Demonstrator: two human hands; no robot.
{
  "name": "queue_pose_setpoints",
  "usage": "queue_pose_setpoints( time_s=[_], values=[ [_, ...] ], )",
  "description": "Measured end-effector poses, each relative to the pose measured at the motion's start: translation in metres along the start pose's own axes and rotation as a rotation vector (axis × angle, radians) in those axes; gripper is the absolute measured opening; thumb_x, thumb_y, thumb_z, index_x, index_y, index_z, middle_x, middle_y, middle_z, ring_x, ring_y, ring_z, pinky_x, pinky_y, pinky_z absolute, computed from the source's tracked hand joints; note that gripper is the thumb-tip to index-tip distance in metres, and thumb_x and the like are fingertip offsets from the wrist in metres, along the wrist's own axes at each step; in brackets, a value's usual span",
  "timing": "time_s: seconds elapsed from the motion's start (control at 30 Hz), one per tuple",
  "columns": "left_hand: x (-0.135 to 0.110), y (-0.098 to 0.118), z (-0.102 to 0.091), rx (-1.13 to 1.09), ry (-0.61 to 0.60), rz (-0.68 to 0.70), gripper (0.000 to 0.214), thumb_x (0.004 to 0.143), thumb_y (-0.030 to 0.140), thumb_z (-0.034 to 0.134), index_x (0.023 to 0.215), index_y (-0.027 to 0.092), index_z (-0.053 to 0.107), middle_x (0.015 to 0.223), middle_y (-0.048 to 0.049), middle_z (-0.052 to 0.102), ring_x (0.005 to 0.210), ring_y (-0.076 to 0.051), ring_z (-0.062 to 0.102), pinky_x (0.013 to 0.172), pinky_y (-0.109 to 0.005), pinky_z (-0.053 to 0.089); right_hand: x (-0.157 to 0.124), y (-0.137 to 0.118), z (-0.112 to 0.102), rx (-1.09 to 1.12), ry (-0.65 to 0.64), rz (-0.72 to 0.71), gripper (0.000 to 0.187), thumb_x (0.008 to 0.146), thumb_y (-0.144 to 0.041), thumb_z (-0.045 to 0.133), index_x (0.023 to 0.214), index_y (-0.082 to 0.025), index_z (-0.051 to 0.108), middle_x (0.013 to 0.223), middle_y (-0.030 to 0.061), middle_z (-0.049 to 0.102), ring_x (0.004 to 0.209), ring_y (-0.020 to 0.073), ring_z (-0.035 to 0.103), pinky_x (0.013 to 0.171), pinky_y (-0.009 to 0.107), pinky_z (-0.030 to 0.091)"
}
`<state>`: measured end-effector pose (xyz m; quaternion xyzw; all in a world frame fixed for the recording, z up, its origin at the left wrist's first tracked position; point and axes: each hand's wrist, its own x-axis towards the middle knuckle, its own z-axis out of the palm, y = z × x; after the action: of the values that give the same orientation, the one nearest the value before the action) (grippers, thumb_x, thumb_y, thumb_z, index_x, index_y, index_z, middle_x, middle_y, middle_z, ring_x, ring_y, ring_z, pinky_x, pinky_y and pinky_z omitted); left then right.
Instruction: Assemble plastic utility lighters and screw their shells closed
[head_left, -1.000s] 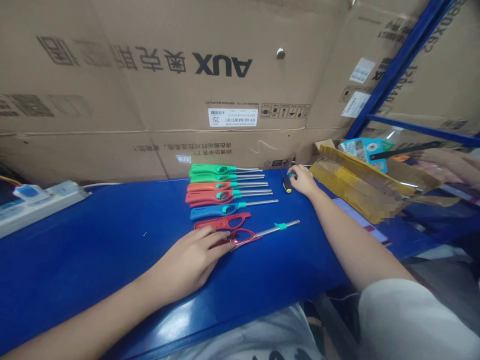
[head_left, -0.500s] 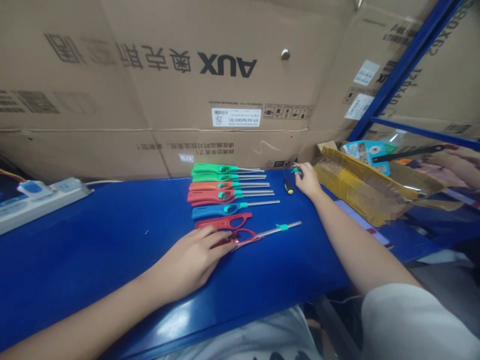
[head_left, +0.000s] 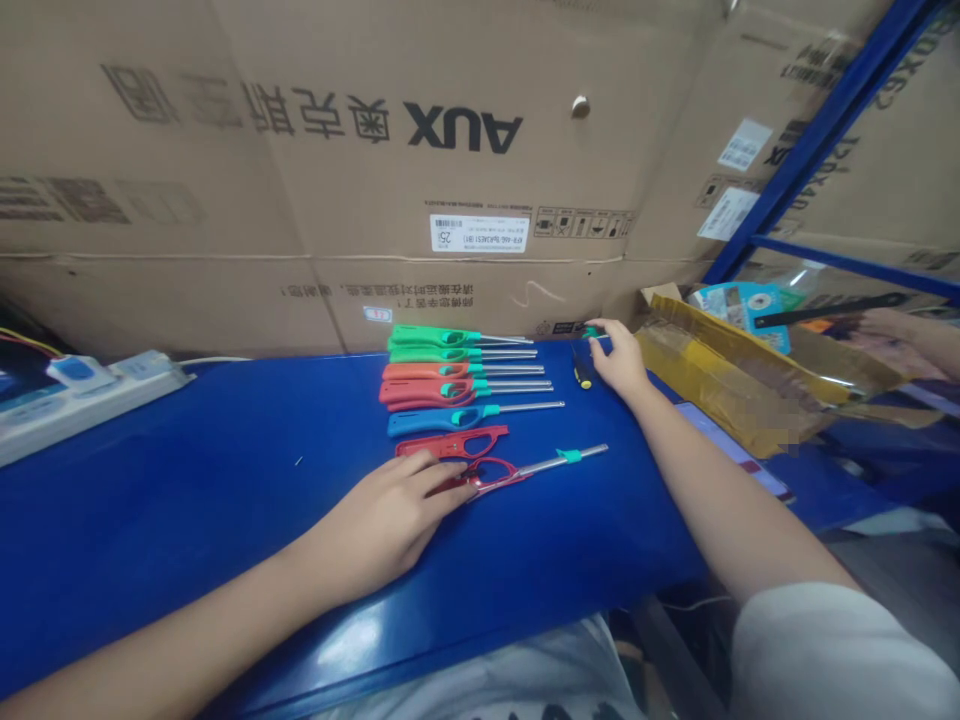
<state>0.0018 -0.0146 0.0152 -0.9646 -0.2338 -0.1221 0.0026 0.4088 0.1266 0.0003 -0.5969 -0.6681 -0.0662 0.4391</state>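
Note:
My left hand rests on an opened red lighter body, its fingers closed over the handle. A metal tube with a green piece around it extends from that body. Just behind lies the separate red shell half. At the back right of the table, my right hand pinches a small green part, partly hidden by the fingers. Beside it lies a small screwdriver with a black and yellow handle. Several long-necked lighters, including a blue one, lie in a row.
A large cardboard box stands behind the blue table. A white power strip is at left. On the right are a phone, a yellow-taped carton and another person's hand with a dark strip-shaped tool.
The whole view has shifted slightly. My left hand stays on the red lighter body, and my right hand remains at the green part with its fingers slightly moved.

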Motion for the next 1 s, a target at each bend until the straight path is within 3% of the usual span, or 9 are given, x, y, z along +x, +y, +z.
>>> queue_pose_setpoints(
  time_s=[0.17, 0.23, 0.33, 0.43, 0.57, 0.77, 1.0],
  values=[
    [-0.002, 0.001, -0.002, 0.012, -0.029, -0.006, 0.046, 0.098, 0.011, 0.046, 0.140, 0.025, 0.059, 0.137, -0.0074, 0.065, 0.119, -0.030, 0.060, 0.096, -0.046, 0.056, 0.002, -0.031, -0.019, 0.093, -0.140, 0.075, 0.038, 0.084, -0.035, 0.060, 0.116, -0.016, 0.069, 0.103, 0.0128, 0.075, 0.097, 0.0274, 0.071, 0.098, 0.047, 0.053],
    [-0.003, 0.002, -0.003, 0.007, -0.042, -0.014, 0.047, 0.097, 0.011, 0.046, 0.140, 0.025, 0.059, 0.138, -0.0073, 0.064, 0.120, -0.030, 0.060, 0.096, -0.046, 0.056, 0.001, -0.050, -0.031, 0.152, -0.290, 0.082, 0.041, 0.081, -0.038, 0.067, 0.115, -0.016, 0.071, 0.087, 0.0087, 0.077, 0.083, 0.0240, 0.072, 0.086, 0.041, 0.058],
    [-0.002, 0.002, -0.005, -0.017, -0.054, -0.020, 0.045, 0.098, 0.011, 0.045, 0.138, 0.024, 0.060, 0.139, -0.0068, 0.064, 0.121, -0.030, 0.059, 0.098, -0.045, 0.055, -0.003, -0.083, -0.049, 0.216, -0.544, 0.079, 0.036, 0.080, -0.048, 0.071, 0.098, -0.017, 0.077, 0.069, 0.0045, 0.074, 0.063, 0.0202, 0.069, 0.064, 0.033, 0.057],
    [0.000, 0.002, -0.010, -0.070, -0.058, -0.050, 0.041, 0.100, 0.011, 0.043, 0.135, 0.022, 0.059, 0.134, -0.0078, 0.066, 0.118, -0.027, 0.062, 0.099, -0.042, 0.055, -0.011, -0.113, -0.061, 0.270, -0.759, -0.026, 0.033, 0.084, -0.046, 0.069, 0.099, -0.019, 0.078, 0.088, 0.0052, 0.079, 0.078, 0.0196, 0.072, 0.076, 0.032, 0.056],
    [-0.003, 0.006, -0.023, -0.164, -0.062, -0.109, 0.035, 0.101, 0.016, 0.047, 0.133, 0.022, 0.057, 0.124, -0.0094, 0.070, 0.113, -0.023, 0.065, 0.095, -0.035, 0.055, -0.027, -0.137, -0.062, 0.314, -1.024, -0.130, 0.028, 0.092, -0.040, 0.061, 0.105, -0.020, 0.076, 0.095, 0.0046, 0.079, 0.090, 0.0191, 0.073, 0.086, 0.031, 0.054],
    [-0.007, 0.015, -0.037, -0.230, -0.081, -0.182, 0.038, 0.098, 0.024, 0.057, 0.137, 0.026, 0.055, 0.125, -0.0076, 0.070, 0.113, -0.024, 0.067, 0.096, -0.036, 0.055, -0.042, -0.141, -0.057, 0.182, -1.094, -0.239, 0.013, 0.087, -0.030, 0.067, 0.093, -0.020, 0.064, 0.090, 0.0028, 0.073, 0.078, 0.0163, 0.065, 0.071, 0.027, 0.048],
    [-0.003, 0.011, -0.027, -0.198, -0.066, -0.237, 0.037, 0.099, 0.023, 0.056, 0.136, 0.025, 0.056, 0.131, -0.0078, 0.067, 0.120, -0.025, 0.063, 0.101, -0.038, 0.053, -0.045, -0.132, -0.055, 0.036, -1.094, -0.251, 0.026, 0.085, -0.037, 0.072, 0.101, -0.020, 0.062, 0.095, 0.0044, 0.067, 0.084, 0.0185, 0.062, 0.073, 0.029, 0.046]
  ],
)
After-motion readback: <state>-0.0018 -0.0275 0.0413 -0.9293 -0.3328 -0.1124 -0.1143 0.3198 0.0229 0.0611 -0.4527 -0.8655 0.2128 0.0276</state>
